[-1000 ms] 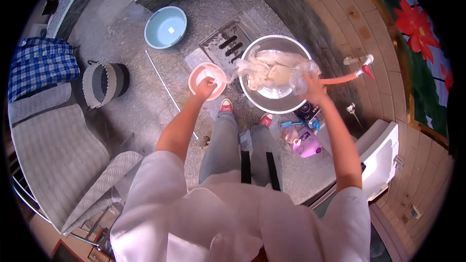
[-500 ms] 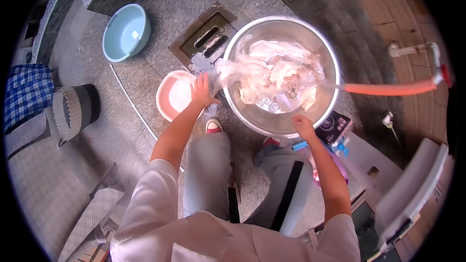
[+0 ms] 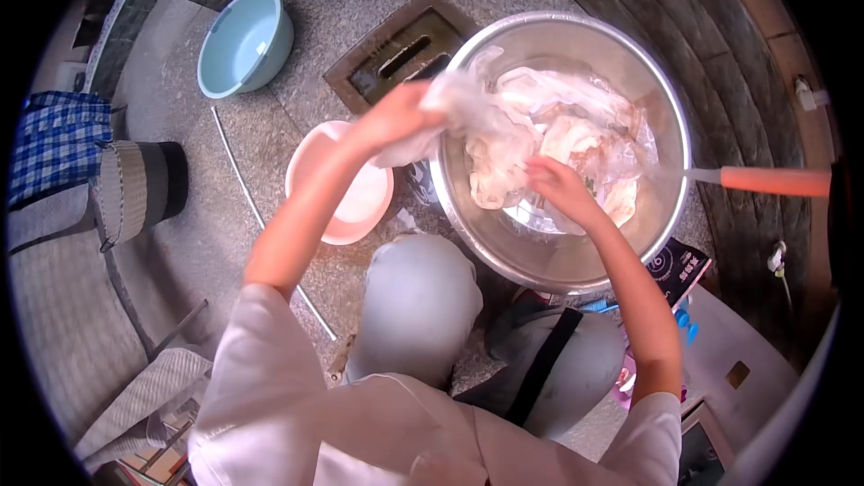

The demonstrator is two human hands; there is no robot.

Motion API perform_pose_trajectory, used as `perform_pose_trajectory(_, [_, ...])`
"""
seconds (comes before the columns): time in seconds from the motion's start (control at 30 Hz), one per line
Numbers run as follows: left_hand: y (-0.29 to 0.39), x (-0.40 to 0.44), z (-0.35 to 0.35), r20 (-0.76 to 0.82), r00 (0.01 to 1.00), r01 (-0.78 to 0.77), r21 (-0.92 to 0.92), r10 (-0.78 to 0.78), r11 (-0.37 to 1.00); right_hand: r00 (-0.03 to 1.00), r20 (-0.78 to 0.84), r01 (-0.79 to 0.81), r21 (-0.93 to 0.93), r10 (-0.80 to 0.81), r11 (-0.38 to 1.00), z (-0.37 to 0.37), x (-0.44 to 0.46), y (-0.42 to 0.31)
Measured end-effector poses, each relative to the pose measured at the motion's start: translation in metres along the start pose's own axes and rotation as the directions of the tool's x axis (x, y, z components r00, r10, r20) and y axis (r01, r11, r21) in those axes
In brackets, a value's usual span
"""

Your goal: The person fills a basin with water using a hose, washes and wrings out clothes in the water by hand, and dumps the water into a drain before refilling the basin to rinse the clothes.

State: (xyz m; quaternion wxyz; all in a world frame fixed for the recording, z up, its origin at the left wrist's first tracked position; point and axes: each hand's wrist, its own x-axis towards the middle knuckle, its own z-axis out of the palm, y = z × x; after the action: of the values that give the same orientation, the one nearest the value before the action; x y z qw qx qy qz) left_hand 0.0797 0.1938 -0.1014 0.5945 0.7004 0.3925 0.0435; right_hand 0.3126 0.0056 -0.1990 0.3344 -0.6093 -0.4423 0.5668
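A large metal basin (image 3: 567, 281) holds a heap of wet, pale, thin cloth (image 3: 580, 103). Its left part hangs out over the rim, gathered in my left hand (image 3: 407, 117), which is closed on it and smeared by motion. My right hand (image 3: 560, 189) reaches inside the basin, its fingers curled against the cloth near the front. Below my left forearm stands a pink basin (image 3: 364, 207) with something whitish in it; the cloth end hangs over its upper right edge. An orange hose (image 3: 774, 181) points in from the right, with a spray at its tip.
A light blue basin (image 3: 243, 45) stands at the upper left. Beside the metal basin lies a drain grate (image 3: 396, 58) in the stone floor. A white rod (image 3: 261, 216) lies at left, near a woven basket (image 3: 126, 189). A dark packet (image 3: 679, 270) sits at right.
My left hand has gone from spread fingers above the pink basin to gripping the cloth at the rim. My right hand has moved from the front rim onto the cloth. The view has shifted.
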Motion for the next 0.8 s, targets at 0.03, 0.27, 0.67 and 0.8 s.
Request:
perform_pose_trajectory(0.03, [0.033, 0.001, 0.006, 0.03, 1.0, 0.006, -0.139, -0.001, 0.99, 0.998, 0.059, 0.004, 0.054, -0.007, 0.999, 0.013, 0.002, -0.036])
perform_pose_trajectory(0.27, [0.125, 0.068, 0.085, 0.222, 0.939, -0.017, -0.733, 0.263, 0.68, 0.931, -0.355, 0.228, 0.378, -0.087, 0.897, 0.019, -0.002, -0.126])
perform_pose_trajectory(0.67, [-0.022, 0.052, 0.134, 0.446, 0.893, -0.383, 0.674, 0.065, 0.632, 0.9, -0.375, -0.062, -0.611, -0.22, 0.789, -0.064, -0.073, 0.018])
perform_pose_trajectory(0.8, [-0.073, 0.015, 0.136, 0.59, 0.792, -0.424, 0.719, -0.161, 0.551, 0.981, -0.048, -0.185, -0.549, 0.19, 0.815, -0.006, -0.106, 0.063])
